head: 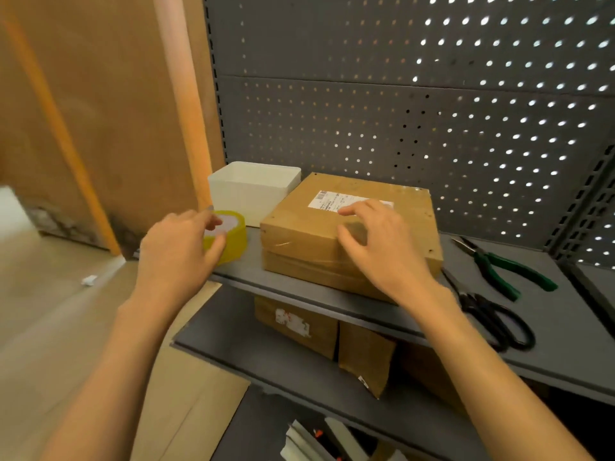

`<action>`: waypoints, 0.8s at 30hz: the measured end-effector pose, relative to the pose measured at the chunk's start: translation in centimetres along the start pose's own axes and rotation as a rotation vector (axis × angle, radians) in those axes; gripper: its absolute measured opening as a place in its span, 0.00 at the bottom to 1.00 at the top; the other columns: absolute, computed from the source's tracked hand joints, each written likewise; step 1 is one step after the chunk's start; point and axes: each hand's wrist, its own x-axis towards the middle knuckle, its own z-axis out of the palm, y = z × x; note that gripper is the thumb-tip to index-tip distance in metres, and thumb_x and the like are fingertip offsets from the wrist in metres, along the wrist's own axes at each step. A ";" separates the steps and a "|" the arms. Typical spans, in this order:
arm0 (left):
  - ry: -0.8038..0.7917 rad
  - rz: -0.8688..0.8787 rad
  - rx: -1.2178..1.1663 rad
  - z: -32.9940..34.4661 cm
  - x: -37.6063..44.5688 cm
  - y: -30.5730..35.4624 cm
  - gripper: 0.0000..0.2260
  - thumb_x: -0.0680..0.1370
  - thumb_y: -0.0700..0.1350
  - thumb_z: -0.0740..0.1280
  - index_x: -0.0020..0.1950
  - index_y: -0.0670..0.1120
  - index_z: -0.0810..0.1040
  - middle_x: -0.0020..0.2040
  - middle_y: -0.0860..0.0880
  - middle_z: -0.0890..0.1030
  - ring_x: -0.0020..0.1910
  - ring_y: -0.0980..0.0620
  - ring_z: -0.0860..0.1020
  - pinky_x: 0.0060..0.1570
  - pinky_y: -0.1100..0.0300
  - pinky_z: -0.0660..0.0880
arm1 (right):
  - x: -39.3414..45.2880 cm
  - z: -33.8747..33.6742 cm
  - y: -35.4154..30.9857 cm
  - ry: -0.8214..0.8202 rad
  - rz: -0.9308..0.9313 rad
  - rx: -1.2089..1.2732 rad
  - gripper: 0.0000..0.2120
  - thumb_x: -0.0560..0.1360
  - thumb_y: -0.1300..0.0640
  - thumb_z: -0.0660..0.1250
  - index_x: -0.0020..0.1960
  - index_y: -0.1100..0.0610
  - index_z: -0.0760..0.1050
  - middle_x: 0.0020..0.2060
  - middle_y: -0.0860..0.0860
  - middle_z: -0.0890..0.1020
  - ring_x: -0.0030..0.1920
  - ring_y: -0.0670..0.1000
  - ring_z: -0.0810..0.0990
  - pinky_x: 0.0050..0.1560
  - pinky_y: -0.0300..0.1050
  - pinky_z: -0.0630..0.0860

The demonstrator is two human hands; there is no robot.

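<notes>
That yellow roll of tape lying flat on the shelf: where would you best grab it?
Pinch the wall of the tape roll: one finger in the upward-facing core, thumb on the outer band. It lies flat. Come from the front left, as the left hand does; the white bin and cardboard box crowd the other sides.

Head-worn view, close, down onto shelf point(565, 331)

Dim warm light, bright backlight through pegboard point(432, 94) holes, soft blur, edges bowed
</notes>
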 end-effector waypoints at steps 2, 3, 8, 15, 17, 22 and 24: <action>-0.045 -0.009 0.032 -0.1 -0.2 -1.5 0.10 0.76 0.48 0.66 0.53 0.46 0.80 0.48 0.46 0.82 0.47 0.42 0.78 0.40 0.51 0.73 | 0.7 1.5 -1.6 -0.019 -0.036 -0.002 0.14 0.79 0.51 0.59 0.62 0.52 0.73 0.58 0.47 0.75 0.60 0.48 0.71 0.59 0.45 0.71; -0.069 -0.003 0.040 0.0 -0.2 -2.2 0.10 0.76 0.49 0.65 0.54 0.46 0.79 0.49 0.46 0.82 0.48 0.42 0.77 0.41 0.51 0.74 | 1.1 2.1 -2.4 -0.017 -0.058 0.005 0.13 0.78 0.52 0.59 0.61 0.53 0.73 0.57 0.48 0.76 0.59 0.49 0.72 0.58 0.46 0.71; -0.183 0.047 -0.040 1.1 0.5 -5.2 0.14 0.76 0.49 0.65 0.61 0.47 0.76 0.56 0.45 0.78 0.55 0.44 0.73 0.52 0.51 0.70 | 3.4 5.4 -6.3 -0.017 -0.105 0.039 0.11 0.78 0.53 0.60 0.58 0.53 0.76 0.53 0.49 0.77 0.55 0.49 0.73 0.55 0.46 0.72; -0.372 0.209 -0.318 3.8 3.4 -7.2 0.19 0.73 0.50 0.70 0.62 0.46 0.75 0.59 0.49 0.78 0.60 0.50 0.72 0.59 0.58 0.66 | 5.2 8.3 -8.5 0.000 -0.037 0.003 0.11 0.78 0.52 0.61 0.57 0.53 0.76 0.51 0.48 0.77 0.53 0.48 0.73 0.50 0.43 0.69; -0.443 0.248 -0.358 4.8 4.3 -7.6 0.14 0.73 0.50 0.68 0.55 0.45 0.78 0.53 0.48 0.80 0.53 0.49 0.76 0.54 0.55 0.72 | 5.2 8.9 -8.6 0.013 -0.007 -0.005 0.10 0.78 0.52 0.61 0.56 0.53 0.77 0.51 0.48 0.77 0.52 0.47 0.73 0.50 0.42 0.69; -0.548 0.326 -0.197 5.7 5.4 -7.4 0.12 0.74 0.50 0.65 0.42 0.40 0.76 0.37 0.43 0.78 0.38 0.45 0.75 0.34 0.54 0.65 | 4.3 9.6 -8.9 0.016 0.071 0.047 0.09 0.77 0.54 0.63 0.55 0.53 0.77 0.51 0.47 0.77 0.53 0.46 0.73 0.49 0.37 0.64; -0.520 0.318 -0.211 5.6 5.7 -7.4 0.10 0.75 0.50 0.65 0.45 0.43 0.77 0.40 0.45 0.78 0.41 0.45 0.75 0.35 0.55 0.66 | 4.4 9.4 -9.4 0.024 0.089 0.131 0.08 0.77 0.55 0.64 0.54 0.53 0.78 0.49 0.47 0.78 0.51 0.47 0.75 0.49 0.37 0.67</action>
